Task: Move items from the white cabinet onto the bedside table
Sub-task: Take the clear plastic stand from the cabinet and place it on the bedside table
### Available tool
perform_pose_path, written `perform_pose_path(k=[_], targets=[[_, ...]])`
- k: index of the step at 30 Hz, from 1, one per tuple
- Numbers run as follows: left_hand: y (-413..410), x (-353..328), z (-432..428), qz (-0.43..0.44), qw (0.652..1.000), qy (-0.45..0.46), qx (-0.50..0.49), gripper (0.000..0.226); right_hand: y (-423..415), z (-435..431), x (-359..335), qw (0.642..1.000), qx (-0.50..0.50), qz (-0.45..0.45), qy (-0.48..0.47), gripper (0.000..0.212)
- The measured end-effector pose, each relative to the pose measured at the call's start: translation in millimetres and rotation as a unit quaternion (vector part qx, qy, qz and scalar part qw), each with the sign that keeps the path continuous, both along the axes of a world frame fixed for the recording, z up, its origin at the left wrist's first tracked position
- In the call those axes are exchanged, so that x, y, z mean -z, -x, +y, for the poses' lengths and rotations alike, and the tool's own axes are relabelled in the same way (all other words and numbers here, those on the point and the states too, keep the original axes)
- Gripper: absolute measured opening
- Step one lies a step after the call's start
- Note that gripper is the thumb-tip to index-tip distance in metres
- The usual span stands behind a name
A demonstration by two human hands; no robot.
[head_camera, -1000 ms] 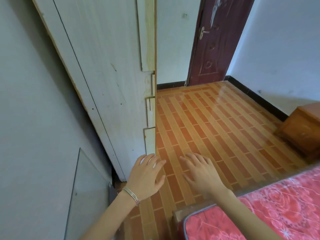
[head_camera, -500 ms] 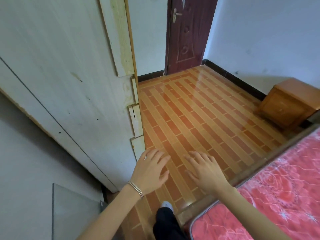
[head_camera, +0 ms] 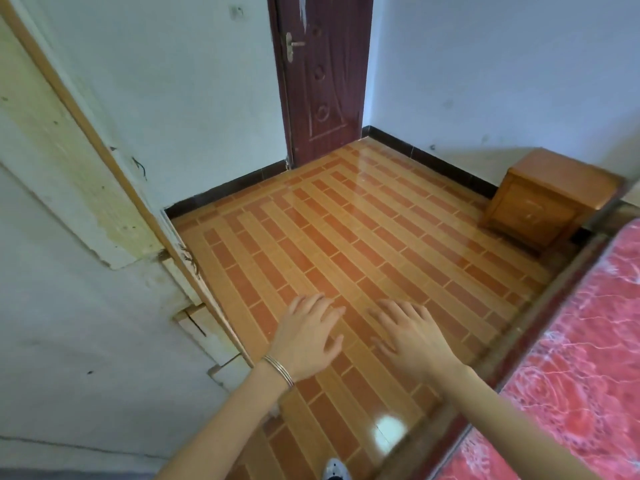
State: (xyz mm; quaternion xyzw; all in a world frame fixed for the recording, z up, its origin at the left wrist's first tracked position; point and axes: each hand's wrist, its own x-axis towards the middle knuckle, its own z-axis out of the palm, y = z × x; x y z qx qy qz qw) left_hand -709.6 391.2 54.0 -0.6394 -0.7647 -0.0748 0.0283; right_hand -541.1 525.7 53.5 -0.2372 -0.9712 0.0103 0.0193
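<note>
Hovering over the tiled floor (head_camera: 346, 237) at lower centre, left hand (head_camera: 306, 337) and right hand (head_camera: 414, 341) are flat, fingers spread, holding nothing; white cabinet (head_camera: 69, 306) fills frame left, wooden bedside counter (head_camera: 547, 195) upper right near red bed (head_camera: 588, 341).

The scuffed white cabinet (head_camera: 62, 323) is seen at nine o'clock; the orange wooden bedside table (head_camera: 550, 199) is set upright at two o'clock.

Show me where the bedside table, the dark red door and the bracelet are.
bedside table (head_camera: 533, 209): head view, on its drawer front.
dark red door (head_camera: 322, 74): head view, middle of its panel.
bracelet (head_camera: 278, 370): head view, the bands on the left wrist.
</note>
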Motion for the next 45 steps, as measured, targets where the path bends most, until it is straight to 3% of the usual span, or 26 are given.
perform_pose_path(k=[16,23,29,35,45], targets=[[77.9,14.8,190.2,-0.004,1.000,0.009,-0.003,0.051,38.0,164.3,11.8,0.998,0.055,0.000,0.011,0.050],[124.6,12.9,326.4,-0.006,0.999,0.028,0.041,0.064,89.1,288.6,-14.3,0.995,0.094,0.014,-0.028,0.052],[180.3,1.6,402.8,-0.006,1.000,-0.009,0.026,0.056,151.1,372.0,-33.2,0.997,0.068,-0.003,-0.032,0.053],[240.6,-11.0,435.8,0.008,1.000,-0.024,-0.012,0.055,226.1,426.7,-39.8,0.998,0.004,0.010,-0.059,0.057],[364.2,-23.5,427.7,0.047,0.969,-0.027,-0.240,0.053,406.3,497.7,-46.7,0.971,-0.224,0.042,-0.073,0.054]])
